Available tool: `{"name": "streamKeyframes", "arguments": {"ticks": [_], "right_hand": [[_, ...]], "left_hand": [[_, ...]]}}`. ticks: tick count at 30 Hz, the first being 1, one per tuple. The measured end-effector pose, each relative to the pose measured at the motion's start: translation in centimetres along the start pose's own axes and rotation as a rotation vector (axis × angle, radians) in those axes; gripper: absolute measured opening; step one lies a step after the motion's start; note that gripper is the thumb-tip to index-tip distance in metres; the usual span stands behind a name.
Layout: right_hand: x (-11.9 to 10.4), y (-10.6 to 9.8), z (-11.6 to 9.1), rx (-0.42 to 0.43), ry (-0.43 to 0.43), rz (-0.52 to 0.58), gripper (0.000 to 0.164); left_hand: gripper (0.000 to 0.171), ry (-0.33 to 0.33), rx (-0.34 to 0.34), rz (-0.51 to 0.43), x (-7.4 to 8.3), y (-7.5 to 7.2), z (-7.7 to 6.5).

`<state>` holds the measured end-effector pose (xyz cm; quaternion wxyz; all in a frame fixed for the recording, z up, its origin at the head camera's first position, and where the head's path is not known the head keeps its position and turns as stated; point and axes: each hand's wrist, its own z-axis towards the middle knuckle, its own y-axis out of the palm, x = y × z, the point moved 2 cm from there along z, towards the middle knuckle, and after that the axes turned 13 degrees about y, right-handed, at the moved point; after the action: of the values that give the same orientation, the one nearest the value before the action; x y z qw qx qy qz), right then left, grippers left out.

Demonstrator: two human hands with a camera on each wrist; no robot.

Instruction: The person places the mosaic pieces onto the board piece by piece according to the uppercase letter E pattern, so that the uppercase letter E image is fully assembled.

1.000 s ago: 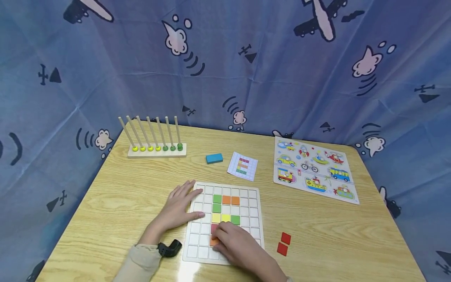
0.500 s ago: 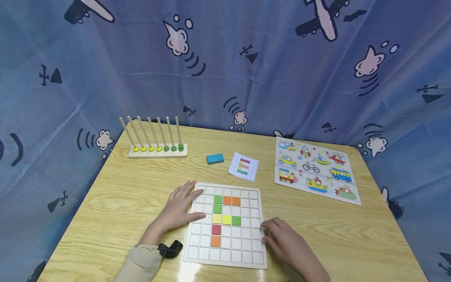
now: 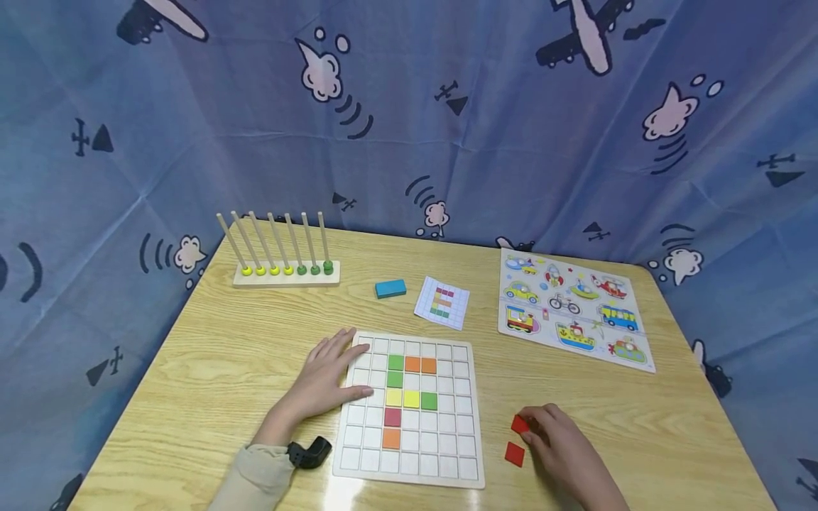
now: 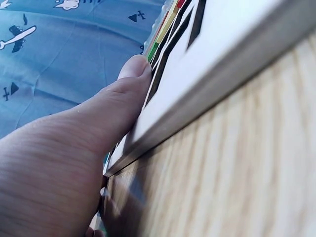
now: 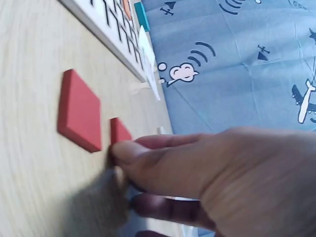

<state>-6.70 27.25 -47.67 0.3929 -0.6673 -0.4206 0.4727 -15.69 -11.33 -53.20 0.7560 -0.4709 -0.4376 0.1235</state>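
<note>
My right hand pinches a red square tile between thumb and fingers at the right of the grid board. A second red tile lies flat just nearer to me, apart from the hand. My left hand rests with spread, straight fingers on the board's left edge. In the left wrist view its thumb lies over the board's rim. Set in the board are green tiles, orange tiles, yellow tiles and one dark red tile.
Behind the board lie a blue block and a pattern card with a coloured grid. A peg stand with yellow and green beads stands back left. A vehicle picture puzzle lies back right. A blue curtain hangs behind the table.
My right hand has left the board's lower middle, uncovering the orange tile there, moved right and taken hold of the farther red tile. The left hand has stayed in place.
</note>
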Motion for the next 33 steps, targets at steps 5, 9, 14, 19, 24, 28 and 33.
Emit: {"name": "streamKeyframes", "arguments": {"ticks": [5,9,14,19,24,28,33], "right_hand": [[-0.2,0.1,0.3,0.012,0.006,0.001,0.025],[-0.3,0.2,0.4,-0.007,0.001,-0.004,0.027],[-0.9,0.4,0.4,0.057,-0.042,0.005,0.026],[-3.1,0.9,0.1,0.082,-0.114,0.079,0.022],[-5.8,1.8,-0.4,0.089,-0.268,0.096,0.020],[-7.6,2.7,-0.8,0.030,-0.357,0.074,0.015],[-9.5,3.6,-1.1,0.000,-0.475,0.052,0.015]], "left_hand": [[0.080,-0.004,-0.002,0.006,-0.1,0.0,0.0],[0.079,0.000,-0.003,0.001,-0.1,0.1,0.0],[0.080,0.000,-0.004,0.003,0.0,0.0,0.0],[0.079,0.000,-0.002,0.000,0.0,0.0,0.0],[0.080,0.002,-0.006,0.008,0.0,0.1,0.0],[0.080,-0.001,-0.008,0.010,0.0,0.1,0.0],[0.080,-0.004,-0.007,0.006,0.1,0.0,0.0]]}}
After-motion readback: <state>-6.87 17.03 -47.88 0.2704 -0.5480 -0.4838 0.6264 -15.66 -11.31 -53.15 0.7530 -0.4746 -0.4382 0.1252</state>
